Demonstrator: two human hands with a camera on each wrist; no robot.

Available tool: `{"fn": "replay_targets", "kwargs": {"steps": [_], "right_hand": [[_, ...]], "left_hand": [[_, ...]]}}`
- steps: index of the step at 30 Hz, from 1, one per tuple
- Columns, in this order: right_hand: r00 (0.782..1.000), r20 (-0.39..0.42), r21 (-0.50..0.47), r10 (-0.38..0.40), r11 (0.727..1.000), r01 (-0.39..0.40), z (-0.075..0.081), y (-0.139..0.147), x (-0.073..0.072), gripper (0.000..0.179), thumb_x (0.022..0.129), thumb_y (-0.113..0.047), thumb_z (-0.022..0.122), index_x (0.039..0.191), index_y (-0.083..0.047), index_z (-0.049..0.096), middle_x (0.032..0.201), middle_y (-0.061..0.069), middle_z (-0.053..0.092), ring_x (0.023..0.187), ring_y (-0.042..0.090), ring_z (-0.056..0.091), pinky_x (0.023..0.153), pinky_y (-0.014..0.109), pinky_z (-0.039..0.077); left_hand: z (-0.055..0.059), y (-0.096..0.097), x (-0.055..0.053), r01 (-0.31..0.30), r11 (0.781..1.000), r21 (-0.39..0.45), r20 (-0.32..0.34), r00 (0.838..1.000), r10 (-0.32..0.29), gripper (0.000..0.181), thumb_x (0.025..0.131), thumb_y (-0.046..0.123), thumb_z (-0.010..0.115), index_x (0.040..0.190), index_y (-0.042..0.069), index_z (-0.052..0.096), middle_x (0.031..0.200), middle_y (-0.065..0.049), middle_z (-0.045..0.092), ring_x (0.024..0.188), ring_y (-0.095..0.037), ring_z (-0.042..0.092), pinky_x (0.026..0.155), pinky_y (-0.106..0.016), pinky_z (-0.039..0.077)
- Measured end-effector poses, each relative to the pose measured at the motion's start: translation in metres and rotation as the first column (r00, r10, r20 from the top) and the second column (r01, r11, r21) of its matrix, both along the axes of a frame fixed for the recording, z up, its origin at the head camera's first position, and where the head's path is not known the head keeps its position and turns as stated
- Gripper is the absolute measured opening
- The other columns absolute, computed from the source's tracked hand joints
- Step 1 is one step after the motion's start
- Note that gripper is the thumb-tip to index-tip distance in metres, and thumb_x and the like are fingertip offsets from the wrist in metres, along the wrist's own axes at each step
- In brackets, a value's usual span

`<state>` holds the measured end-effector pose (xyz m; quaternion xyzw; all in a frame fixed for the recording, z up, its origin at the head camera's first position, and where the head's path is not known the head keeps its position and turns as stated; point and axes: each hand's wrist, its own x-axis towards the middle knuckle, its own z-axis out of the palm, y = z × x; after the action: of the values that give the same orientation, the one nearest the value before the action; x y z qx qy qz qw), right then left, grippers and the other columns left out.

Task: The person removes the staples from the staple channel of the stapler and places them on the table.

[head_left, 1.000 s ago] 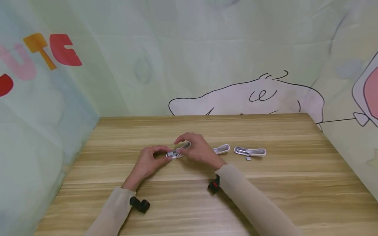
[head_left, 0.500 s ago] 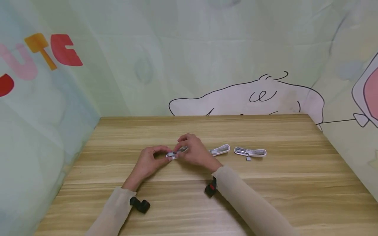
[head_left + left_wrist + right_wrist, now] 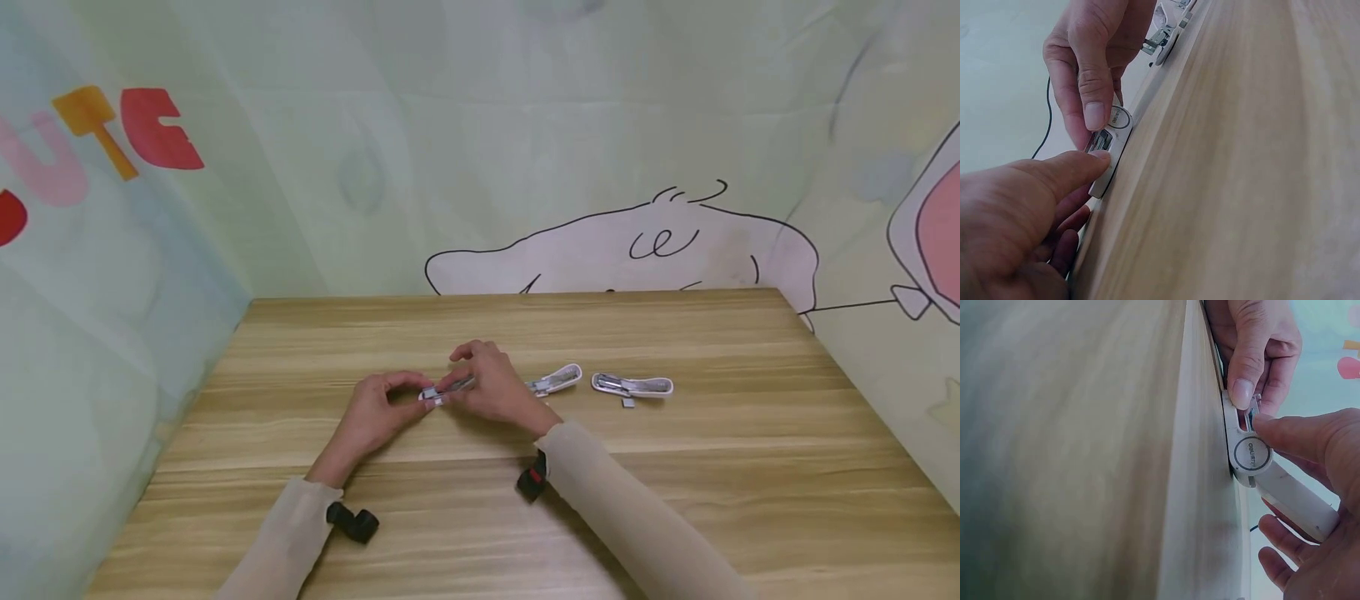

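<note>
A white stapler (image 3: 438, 401) lies unfolded on the table, its top arm (image 3: 1297, 503) swung up at an angle from the base, as the right wrist view shows. My left hand (image 3: 378, 411) pinches the front end of its base between thumb and fingers. From the other side, my right hand (image 3: 491, 385) has thumb and fingers at the metal staple channel (image 3: 1251, 416), just ahead of the round pivot. The raised arm runs beneath the right palm. Fingers hide much of the channel, so whether a staple strip sits there cannot be told.
Right of the hands lies a second open white stapler (image 3: 558, 380), partly behind the right hand. Farther right is a third (image 3: 633, 387), with a small grey block (image 3: 627, 402) in front of it. The wooden table (image 3: 480, 525) meets a printed cloth wall (image 3: 337, 167) at its far edge.
My right hand has shifted slightly left and its fingers have closed in on the stapler's metal channel. My left hand keeps its hold on the front end.
</note>
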<state>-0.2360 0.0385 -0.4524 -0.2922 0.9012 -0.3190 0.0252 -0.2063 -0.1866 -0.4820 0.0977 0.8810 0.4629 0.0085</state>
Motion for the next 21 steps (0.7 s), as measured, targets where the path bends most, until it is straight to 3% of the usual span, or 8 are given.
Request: {"fn": "replay_targets", "kwargs": {"steps": [9, 15, 21], "right_hand": [[0.996, -0.029, 0.031, -0.082, 0.996, 0.083, -0.0002, -0.0074, 0.0034, 0.009, 0.092, -0.027, 0.085, 0.099, -0.024, 0.089, 0.139, 0.006, 0.07, 0.13, 0.032, 0.056, 0.105, 0.053, 0.04], [0.993, -0.043, 0.068, -0.111, 0.991, 0.114, 0.0022, -0.007, 0.0062, 0.008, 0.091, -0.03, 0.086, 0.098, -0.027, 0.089, 0.139, 0.002, 0.07, 0.13, 0.029, 0.057, 0.106, 0.055, 0.039], [0.994, 0.001, 0.067, -0.11, 0.992, 0.11, 0.0005, -0.0053, 0.0049, 0.013, 0.091, -0.035, 0.087, 0.102, -0.029, 0.088, 0.142, -0.001, 0.069, 0.134, 0.029, 0.054, 0.108, 0.054, 0.037]], "left_hand": [[0.0008, 0.0, 0.0004, 0.004, 1.0, -0.012, 0.001, 1.0, -0.004, 0.023, 0.091, 0.022, 0.086, 0.114, 0.018, 0.082, 0.127, -0.004, 0.08, 0.132, -0.03, 0.068, 0.117, -0.056, 0.048], [0.0008, 0.0019, -0.0006, 0.011, 1.0, -0.005, 0.0, 1.0, -0.011, 0.022, 0.091, 0.022, 0.086, 0.112, 0.019, 0.082, 0.125, -0.002, 0.081, 0.131, -0.029, 0.069, 0.117, -0.056, 0.049], [-0.0006, 0.0007, 0.0, 0.011, 1.0, 0.0, -0.007, 1.0, -0.011, 0.021, 0.092, 0.023, 0.086, 0.112, 0.019, 0.082, 0.126, -0.002, 0.08, 0.131, -0.029, 0.069, 0.117, -0.057, 0.049]]}}
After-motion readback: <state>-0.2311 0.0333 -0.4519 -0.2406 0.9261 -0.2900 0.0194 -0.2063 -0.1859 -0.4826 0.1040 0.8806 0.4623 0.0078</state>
